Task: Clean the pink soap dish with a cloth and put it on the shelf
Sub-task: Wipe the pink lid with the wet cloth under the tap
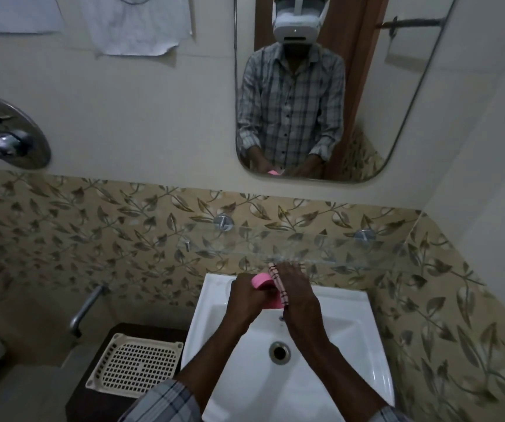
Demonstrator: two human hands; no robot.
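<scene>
Over the back of the white sink (pixel 348 354), my left hand (pixel 243 300) grips the pink soap dish (pixel 262 280), tilted on its edge. My right hand (pixel 297 292) presses a pink checked cloth (pixel 279 286) against the dish from the right, and its fingers curl over the cloth. Most of the cloth and the right side of the dish are hidden under my hands. The glass shelf (pixel 330 248) runs along the leaf-patterned wall just beyond my hands.
A mirror (pixel 412 102) hangs above the shelf. A cream perforated tray (pixel 135 362) lies on a dark stand left of the sink. A metal pipe (pixel 85 309) and a chrome shower valve (pixel 9 134) are on the left wall. The sink drain (pixel 279 352) is below my hands.
</scene>
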